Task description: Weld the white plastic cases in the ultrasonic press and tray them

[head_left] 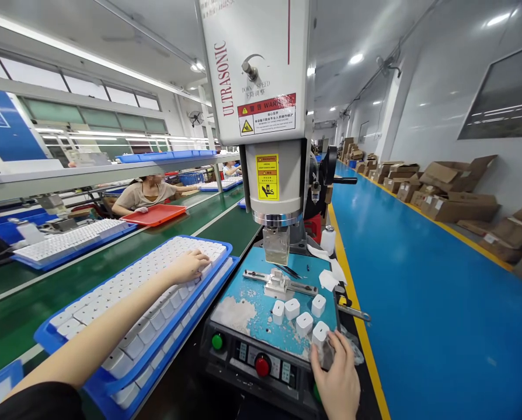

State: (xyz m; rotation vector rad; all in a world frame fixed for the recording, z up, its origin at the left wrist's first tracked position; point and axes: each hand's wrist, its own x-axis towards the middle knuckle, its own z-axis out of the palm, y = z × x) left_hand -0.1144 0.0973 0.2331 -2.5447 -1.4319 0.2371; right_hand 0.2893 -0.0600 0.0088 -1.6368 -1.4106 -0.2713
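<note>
My left hand (190, 266) reaches over a blue tray (46, 338) packed with several small white plastic housings, fingers curled down on the parts at its far end. My right hand (337, 376) rests at the front right corner of the ultrasonic welder's teal work plate (252, 291), fingers closed round a white housing (320, 333). Three more white housings (292, 308) stand loose on the plate just beyond it. A metal fixture (279, 284) sits on the plate under the welder's horn (277, 245).
The welder's column (261, 87) rises straight ahead; its panel has a green button (217, 342) and a red button (262, 366). A green conveyor (16, 315) runs on the left with more trays. A person sits by a red tray (153, 214). Cardboard boxes (458, 204) line the right wall.
</note>
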